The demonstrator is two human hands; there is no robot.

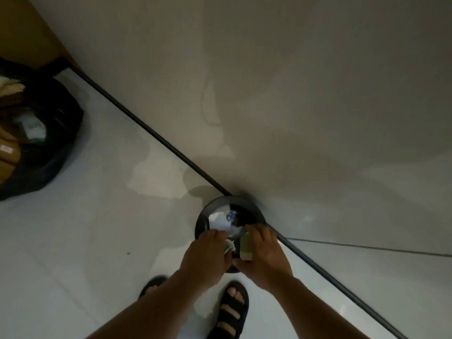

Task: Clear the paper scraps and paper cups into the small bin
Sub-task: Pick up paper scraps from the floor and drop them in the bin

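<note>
Down on the pale floor (pixel 73 241), hard against the foot of a grey wall (pixel 318 94), stands the small bin (pixel 230 198); it is round and black, and its far rim touches the dark strip (pixel 146 128) that runs along the bottom of the wall. Both hands hang right over its near half, close together but apart. The left hand (pixel 208 250) has its fingers curled round a crumpled bunch of white paper scraps (pixel 230 245), which pokes out under the fingertips just above the opening. The right hand (pixel 264 253) grips what looks like a paper cup (pixel 246 248), pale greenish and lying on its side; the thumb is under its near end and the fingers are bent over the top; the picture is too soft to be sure of its shape. Inside the bin lies more white paper (pixel 219 220), some of it with blue print, heaped toward the left side.

Below the hands are two feet in black sandals; the right sandal (pixel 231 311) is in plain view and the left sandal (pixel 152 283) is partly hidden by the forearm. Well apart, at the left edge, a black bag (pixel 61 143) sits open on the floor, stuffed with brown cardboard (pixel 9 148).
</note>
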